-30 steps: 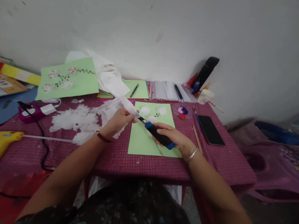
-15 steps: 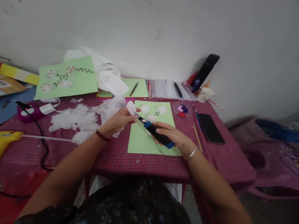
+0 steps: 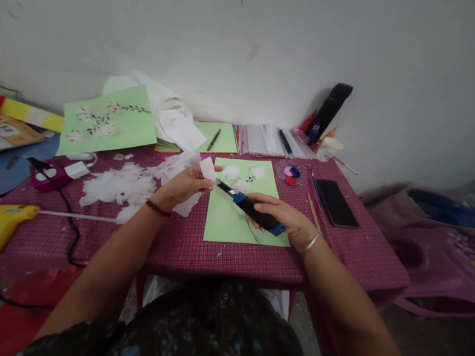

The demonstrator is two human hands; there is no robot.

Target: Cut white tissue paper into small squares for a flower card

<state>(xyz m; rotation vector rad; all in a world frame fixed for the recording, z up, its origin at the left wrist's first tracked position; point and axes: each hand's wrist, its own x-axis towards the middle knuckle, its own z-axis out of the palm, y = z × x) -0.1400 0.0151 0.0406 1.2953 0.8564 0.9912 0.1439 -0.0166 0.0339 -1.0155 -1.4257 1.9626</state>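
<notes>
My left hand (image 3: 190,186) pinches a small piece of white tissue paper (image 3: 208,169) above the left edge of a green sheet (image 3: 230,231). In my right hand (image 3: 279,213) is a black and blue utility knife (image 3: 254,210), its blade out and pointing left at the paper. The blade tip is close to the fingers of my left hand; whether it touches the paper I cannot tell. White paper blossoms and small dark leaves show on the green sheet, partly hidden behind the knife.
Torn white paper (image 3: 119,188) lies heaped on the left, beside a yellow glue gun (image 3: 5,222) with its cord. A second green flower picture (image 3: 133,134) leans behind. On the right are a paint palette (image 3: 291,175), a phone (image 3: 336,204) and a paper cup (image 3: 330,150).
The white paper in my left hand now stands flatter and more upright. The knife has drawn slightly to the right, showing more of its blade.
</notes>
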